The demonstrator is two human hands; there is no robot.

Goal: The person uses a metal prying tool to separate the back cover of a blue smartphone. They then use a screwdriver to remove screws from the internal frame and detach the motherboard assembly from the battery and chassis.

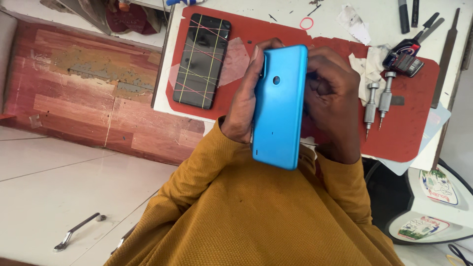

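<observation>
While my left hand grips the blue phone above the worktop's near edge, my right hand pinches its side, seemingly seating the back; next calls for even pressure.

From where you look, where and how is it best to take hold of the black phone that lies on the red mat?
Probably take the black phone by its two long edges near the middle, coming down from above. It lies flat and face up on the red mat, wrapped in crossing rubber bands, so the bare sides give the fingers a surer hold. Both hands now hold the blue phone.
</observation>
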